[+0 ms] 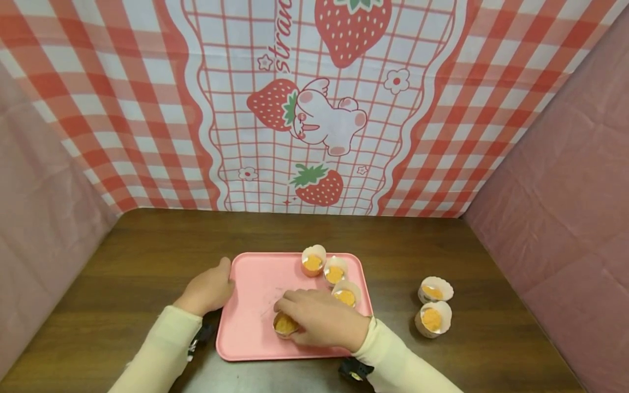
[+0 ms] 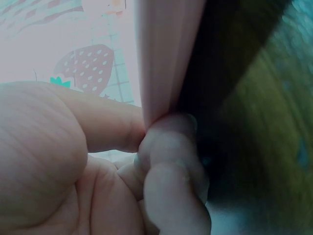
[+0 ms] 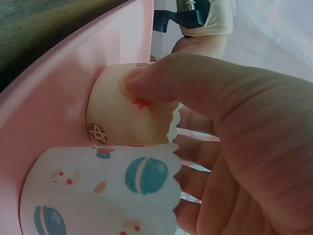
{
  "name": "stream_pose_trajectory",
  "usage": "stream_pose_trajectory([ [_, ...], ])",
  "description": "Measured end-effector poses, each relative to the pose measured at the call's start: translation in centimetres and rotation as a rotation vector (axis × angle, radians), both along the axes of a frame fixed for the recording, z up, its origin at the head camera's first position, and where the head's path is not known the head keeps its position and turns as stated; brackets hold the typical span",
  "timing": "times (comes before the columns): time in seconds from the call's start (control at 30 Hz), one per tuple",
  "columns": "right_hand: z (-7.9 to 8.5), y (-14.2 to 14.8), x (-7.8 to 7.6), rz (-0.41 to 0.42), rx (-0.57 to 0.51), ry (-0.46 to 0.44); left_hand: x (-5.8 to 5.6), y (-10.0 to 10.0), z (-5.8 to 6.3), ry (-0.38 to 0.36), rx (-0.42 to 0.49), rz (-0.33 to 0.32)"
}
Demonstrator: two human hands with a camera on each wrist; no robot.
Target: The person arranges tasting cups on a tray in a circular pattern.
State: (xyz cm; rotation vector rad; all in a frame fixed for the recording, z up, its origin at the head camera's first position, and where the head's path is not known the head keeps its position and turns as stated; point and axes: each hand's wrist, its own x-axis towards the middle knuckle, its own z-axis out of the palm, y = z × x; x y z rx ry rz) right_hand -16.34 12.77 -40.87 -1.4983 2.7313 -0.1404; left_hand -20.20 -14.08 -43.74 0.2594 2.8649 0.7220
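By the left hand [image 1: 207,288], the tray [image 1: 245,322] is pinched; by the right hand [image 1: 326,317], a cup [image 3: 115,110], best squeezed lightly.

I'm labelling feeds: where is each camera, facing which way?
Head: on the head, forward and down over the pink tray; left hand, right hand and sleeves show.
Left wrist: on that wrist, facing the tray's rim; only the left hand shows.
Right wrist: on that wrist, facing a paper cup; right hand and left sleeve show.
Head and right wrist share that cup.
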Motion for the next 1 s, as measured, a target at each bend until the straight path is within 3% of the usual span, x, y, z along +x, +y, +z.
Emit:
stream_pose_trajectory([
  [0.2,0.8,0.9,-0.2,-0.022,-0.028,-0.052,0.0,0.1,0.0,0.018,-0.007,-0.007],
  [0.37,3.4,3.3,-1.1,-0.066,-0.1,-0.074,0.1,0.2,0.1,0.018,-0.009,-0.006],
  [0.53,6.3,6.1,-1.6,-0.174,-0.261,0.047,0.2,0.2,0.3,0.014,-0.008,-0.006],
  [0.67,7.6,7.2,-1.4,-0.249,-0.356,0.144,0.3,0.1,0.2,0.021,-0.007,-0.008],
  [0.8,7.9,7.2,-1.2,-0.284,-0.386,0.197,0.3,0.1,0.1,0.023,-0.005,-0.008],
  [1.0,8.0,7.2,-1.0,-0.343,-0.397,0.202,0.2,0.1,0.0,0.022,0.004,-0.007],
])
